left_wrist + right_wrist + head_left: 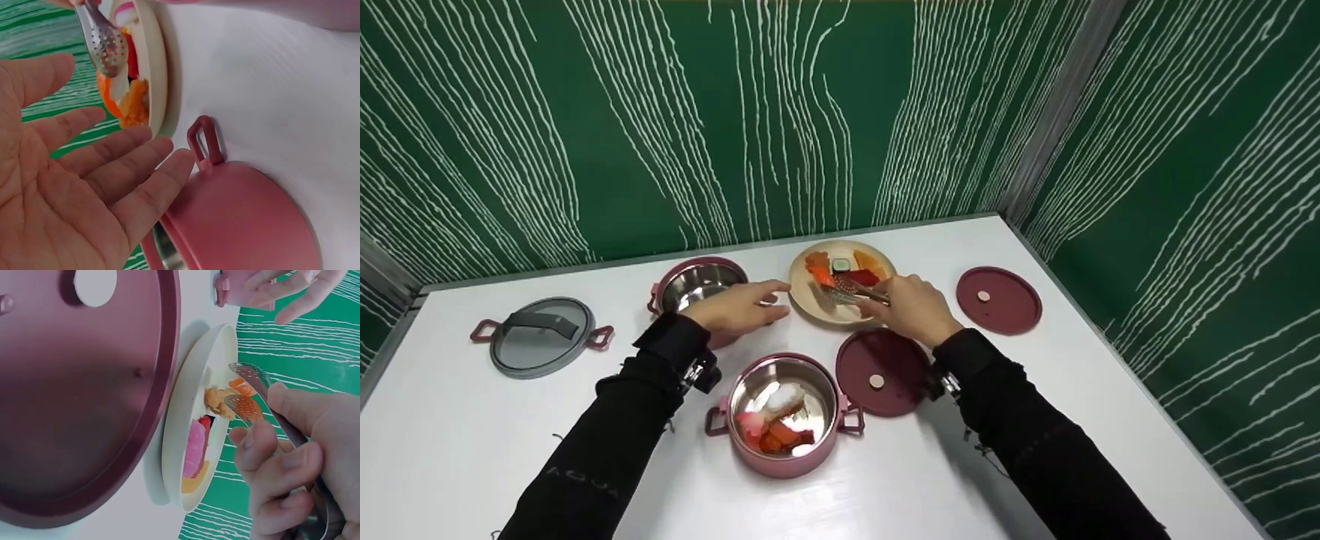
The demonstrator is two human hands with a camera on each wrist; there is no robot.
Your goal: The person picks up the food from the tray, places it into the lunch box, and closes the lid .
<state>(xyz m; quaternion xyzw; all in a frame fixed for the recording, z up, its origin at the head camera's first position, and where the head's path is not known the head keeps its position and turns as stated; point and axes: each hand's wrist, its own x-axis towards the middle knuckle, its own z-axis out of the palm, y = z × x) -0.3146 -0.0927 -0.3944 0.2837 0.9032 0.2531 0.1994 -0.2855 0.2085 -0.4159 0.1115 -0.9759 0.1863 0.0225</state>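
Observation:
My right hand (913, 309) holds metal tongs (289, 430) with perforated tips over a cream plate (804, 294). Their tips are apart near an orange food piece (241, 386); whether they touch it I cannot tell. Also on the plate are a brown fried-looking piece (218, 400), a pink piece (194, 447), a red piece, a yellow piece and a sushi roll (841, 265). With fingers extended and nothing in it, my left hand (739, 309) hovers between the plate and the rear pink pot (247, 219), partly covering that pot in the head view.
A front pink pot (784, 466) contains several food pieces, red, orange and whitish. Dark red lids (885, 345) (1009, 306) lie right of it and farther right. At the left rests a glass lid (536, 349) with two handles. Green walls (825, 195) border the white table (472, 450).

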